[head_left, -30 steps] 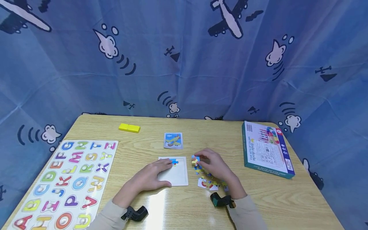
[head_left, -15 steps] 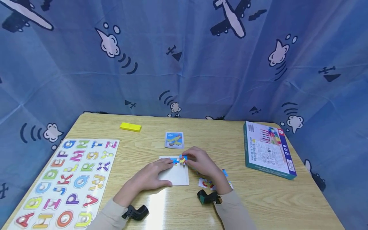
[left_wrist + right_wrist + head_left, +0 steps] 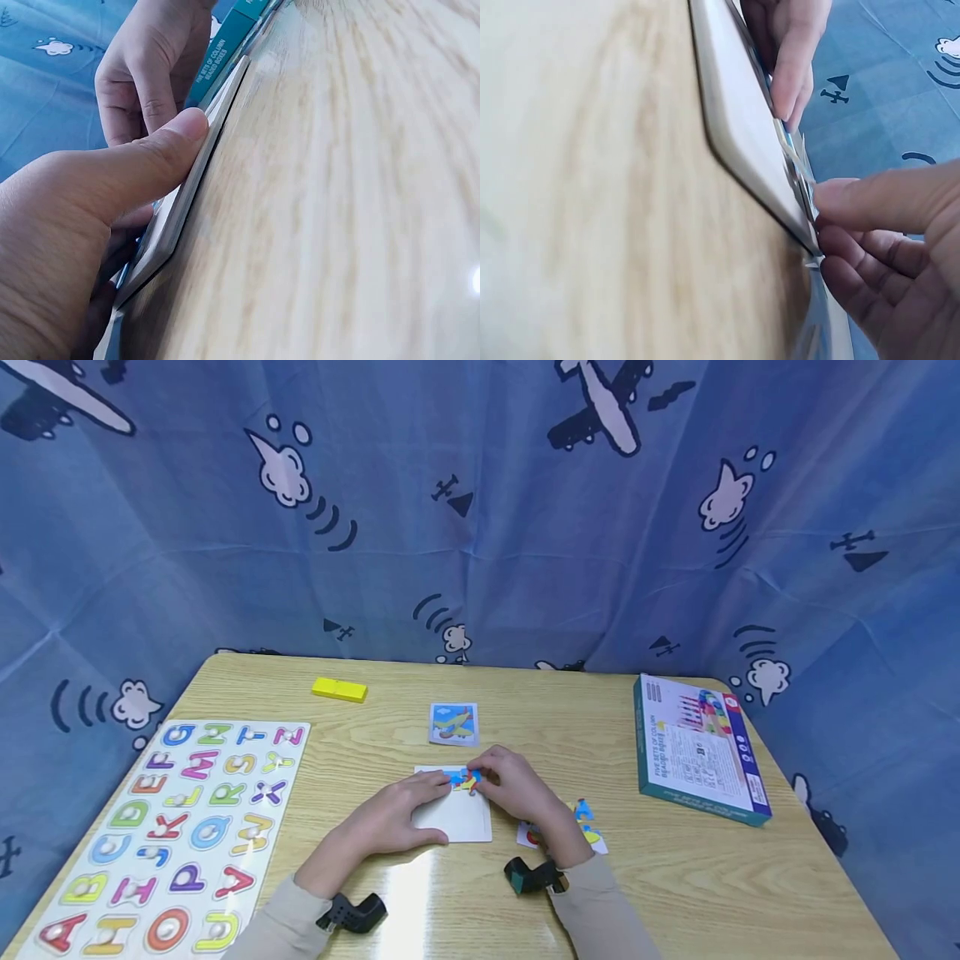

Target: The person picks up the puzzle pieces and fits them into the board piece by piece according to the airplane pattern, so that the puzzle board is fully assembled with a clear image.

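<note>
A white square puzzle tray [image 3: 459, 820] lies on the table, with a few blue and yellow jigsaw pieces [image 3: 456, 782] along its far side. My left hand [image 3: 397, 814] rests across the tray's left part, its fingertips on the pieces and its thumb [image 3: 176, 139] at the near edge. Between thumb and fingertips, my right hand [image 3: 517, 785] pinches a jigsaw puzzle piece [image 3: 472, 775] at the tray's far right corner. Seen edge-on in the right wrist view, that piece [image 3: 801, 163] tilts up from the tray. Several loose pieces [image 3: 585, 814] lie partly hidden under the right forearm.
Behind the tray lies a picture card [image 3: 453, 724] of a yellow airplane. A letter board [image 3: 195, 827] takes up the left side. A yellow block [image 3: 340, 689] is at the back left, and a flat box [image 3: 701, 747] lies on the right.
My right hand has carried the piece leftward from the loose pile to the tray's far right corner, where the piece now sits lower. My left hand has stayed on the tray.
</note>
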`<action>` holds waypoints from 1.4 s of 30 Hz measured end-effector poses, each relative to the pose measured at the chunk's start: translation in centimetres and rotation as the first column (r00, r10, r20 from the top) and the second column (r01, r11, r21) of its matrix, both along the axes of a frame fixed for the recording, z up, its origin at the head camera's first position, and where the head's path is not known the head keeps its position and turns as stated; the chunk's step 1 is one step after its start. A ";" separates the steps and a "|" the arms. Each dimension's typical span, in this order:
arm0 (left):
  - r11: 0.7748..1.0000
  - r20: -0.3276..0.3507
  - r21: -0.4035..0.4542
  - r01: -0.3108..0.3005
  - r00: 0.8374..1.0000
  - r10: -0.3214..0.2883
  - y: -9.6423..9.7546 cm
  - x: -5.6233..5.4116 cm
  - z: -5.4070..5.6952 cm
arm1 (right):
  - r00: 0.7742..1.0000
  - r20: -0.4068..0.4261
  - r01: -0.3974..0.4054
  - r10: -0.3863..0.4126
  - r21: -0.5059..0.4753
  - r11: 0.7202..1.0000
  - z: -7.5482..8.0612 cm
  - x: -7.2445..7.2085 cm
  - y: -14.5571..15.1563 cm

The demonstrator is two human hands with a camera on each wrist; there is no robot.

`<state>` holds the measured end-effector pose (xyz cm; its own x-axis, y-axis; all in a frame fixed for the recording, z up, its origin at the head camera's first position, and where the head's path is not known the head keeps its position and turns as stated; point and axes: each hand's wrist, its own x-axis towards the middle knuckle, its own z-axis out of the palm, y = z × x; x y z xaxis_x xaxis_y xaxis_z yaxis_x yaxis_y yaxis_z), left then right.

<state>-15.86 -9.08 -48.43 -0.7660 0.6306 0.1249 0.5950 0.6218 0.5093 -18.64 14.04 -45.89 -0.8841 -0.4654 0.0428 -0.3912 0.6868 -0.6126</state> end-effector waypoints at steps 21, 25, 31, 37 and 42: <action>1.000 -0.012 0.014 0.002 1.000 -0.002 0.0 -0.1 -0.1 | 0.997 -0.065 0.049 -0.043 0.092 0.995 0.0 0.3 -1.2; 1.000 -0.017 0.021 0.005 1.000 -0.004 0.0 -0.1 -0.3 | 0.997 -0.069 0.035 -0.029 0.087 0.996 0.0 0.4 -1.3; 0.999 -0.007 0.033 0.000 1.000 0.000 -0.1 -0.1 -0.5 | 0.996 -0.086 0.025 -0.016 0.103 0.994 -0.2 0.4 -1.2; 0.998 0.029 0.036 -0.047 0.999 0.046 -1.2 0.1 -0.5 | 0.998 -0.061 0.013 -0.007 0.110 0.994 -0.1 0.4 -1.0; 0.993 0.075 0.037 -0.114 0.991 0.111 -2.4 0.3 -0.5 | 1.000 -0.025 0.016 -0.014 0.107 0.994 0.0 0.4 -0.8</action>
<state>-15.56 -11.52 -48.98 -0.8399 0.5352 0.0902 0.4827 0.6606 0.5750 -18.20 13.22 -45.93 -0.8904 -0.4550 0.0150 -0.3942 0.7540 -0.5255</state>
